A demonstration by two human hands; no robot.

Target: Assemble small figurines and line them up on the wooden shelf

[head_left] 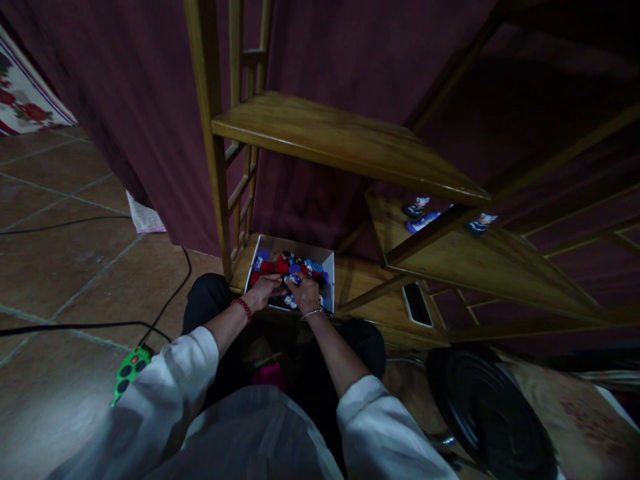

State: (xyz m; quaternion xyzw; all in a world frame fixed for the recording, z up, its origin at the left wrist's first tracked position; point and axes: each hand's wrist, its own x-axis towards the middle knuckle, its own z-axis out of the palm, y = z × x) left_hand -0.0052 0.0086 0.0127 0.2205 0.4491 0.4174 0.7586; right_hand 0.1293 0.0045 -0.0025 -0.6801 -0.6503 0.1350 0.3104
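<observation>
Holding a figure [293,280] over the box [306,247]

Our right hand [306,292] is pinching the small blue-and-white figure above the box's middle. Our left hand [266,291] is meeting it from nine o'clock (whether those fingers are pinching too, we cannot tell). Red, blue and purple pieces [283,263] are lying in the box, which is resting on the low shelf [356,277]. From the box, a dark slab [417,305] is lying at three o'clock, and ornaments [417,207] are sitting on a higher shelf [500,267] at two. A green power strip [131,371] is lying at eight, a black seat [493,413] is standing at four, and a maroon curtain [320,200] is hanging at twelve.
</observation>
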